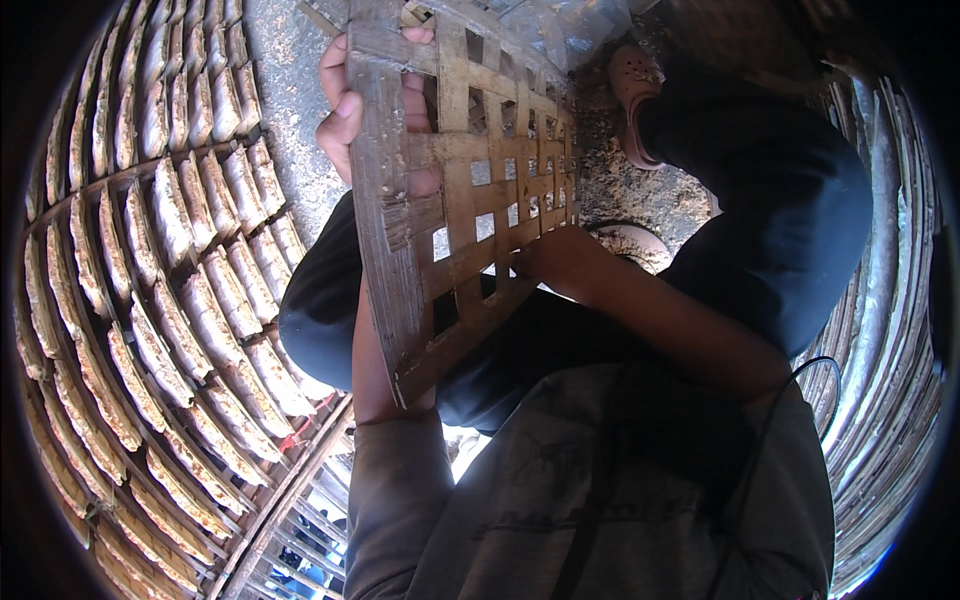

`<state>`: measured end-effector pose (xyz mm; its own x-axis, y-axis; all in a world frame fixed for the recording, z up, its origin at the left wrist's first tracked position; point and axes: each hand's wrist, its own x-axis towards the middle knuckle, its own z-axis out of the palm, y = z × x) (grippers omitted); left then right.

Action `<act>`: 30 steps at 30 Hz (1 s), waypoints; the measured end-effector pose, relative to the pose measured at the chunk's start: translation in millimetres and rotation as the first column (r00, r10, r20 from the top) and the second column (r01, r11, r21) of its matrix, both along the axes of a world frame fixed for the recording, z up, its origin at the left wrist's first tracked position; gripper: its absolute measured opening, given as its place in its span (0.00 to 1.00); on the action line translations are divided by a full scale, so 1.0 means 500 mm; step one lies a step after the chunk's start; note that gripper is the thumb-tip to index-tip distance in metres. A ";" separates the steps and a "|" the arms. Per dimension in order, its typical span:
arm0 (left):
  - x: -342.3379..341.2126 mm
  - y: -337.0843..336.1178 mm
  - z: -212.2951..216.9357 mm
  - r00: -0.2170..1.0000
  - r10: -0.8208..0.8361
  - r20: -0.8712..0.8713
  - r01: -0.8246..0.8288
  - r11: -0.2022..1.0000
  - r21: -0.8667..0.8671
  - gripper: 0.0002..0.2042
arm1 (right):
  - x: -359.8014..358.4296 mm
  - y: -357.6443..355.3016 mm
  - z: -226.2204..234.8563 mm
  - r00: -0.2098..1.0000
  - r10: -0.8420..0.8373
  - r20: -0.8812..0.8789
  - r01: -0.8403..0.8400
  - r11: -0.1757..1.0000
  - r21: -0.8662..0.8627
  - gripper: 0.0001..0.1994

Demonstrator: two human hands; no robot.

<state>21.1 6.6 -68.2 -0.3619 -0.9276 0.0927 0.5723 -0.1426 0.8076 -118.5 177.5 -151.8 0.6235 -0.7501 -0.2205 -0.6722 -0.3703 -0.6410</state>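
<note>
A woven bamboo lattice panel (460, 165) stands tilted on edge in front of my body, with square gaps between its flat strips. Along its left side runs a thick, weathered wooden edge. My left hand (340, 115) wraps round that edge near the top; some of its fingers show through the gaps, and my left forearm passes behind the panel. Lower down, my right hand (545, 258) reaches the panel's lower right part. The fingers of that hand are in shadow and mostly hidden by the lattice.
Rows of pale, crumbly-edged strips (190, 210) fill the left side, above a slatted wooden rail (290, 490). Sawdust-like bits litter the floor (295, 110). A brown clog (637, 110) is at upper right, clear plastic sheeting (575, 30) at the top. Long poles (880, 270) line the right.
</note>
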 end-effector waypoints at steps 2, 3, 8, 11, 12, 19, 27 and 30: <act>0.006 -0.002 -0.004 1.000 -0.001 -0.014 0.001 1.000 0.007 0.29 | -0.003 -0.006 0.000 0.999 0.033 0.021 -0.033 0.999 0.031 0.10; 0.009 -0.004 -0.009 1.000 0.001 -0.030 0.000 1.000 0.012 0.29 | -0.005 -0.008 0.000 0.998 0.048 0.032 -0.050 0.998 0.047 0.10; 0.010 -0.011 -0.011 0.997 0.001 -0.075 0.002 0.999 0.041 0.29 | -0.011 -0.012 -0.017 0.996 -0.015 0.093 0.001 0.990 0.143 0.08; 0.021 -0.005 -0.002 0.995 0.022 -0.094 -0.016 0.998 0.065 0.28 | -0.008 -0.018 0.000 0.963 -0.109 0.245 0.048 0.969 0.243 0.08; 0.029 -0.001 0.007 0.997 0.032 -0.071 -0.028 0.998 0.060 0.28 | -0.004 -0.020 0.008 0.938 -0.145 0.315 0.054 0.958 0.282 0.08; -0.002 -0.021 -0.026 0.997 -0.070 0.017 0.069 0.995 0.071 0.28 | -0.064 -0.029 -0.034 0.987 0.029 -0.160 0.057 0.859 0.509 0.14; 0.053 -0.001 0.026 0.997 -0.032 0.077 0.029 0.999 0.042 0.28 | 0.004 -0.020 0.011 0.946 -0.321 -0.041 0.296 0.806 0.512 0.17; 0.047 0.003 0.022 0.997 -0.029 0.072 0.027 0.999 0.034 0.28 | 0.014 -0.033 0.058 0.950 -0.289 -0.120 0.307 0.787 0.536 0.20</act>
<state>44.4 8.2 -57.0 -0.3926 -0.9190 0.0353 0.5082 -0.1848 0.8412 -111.3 160.8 -122.7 0.3753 -0.6502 -0.6606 -0.7131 0.2528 -0.6539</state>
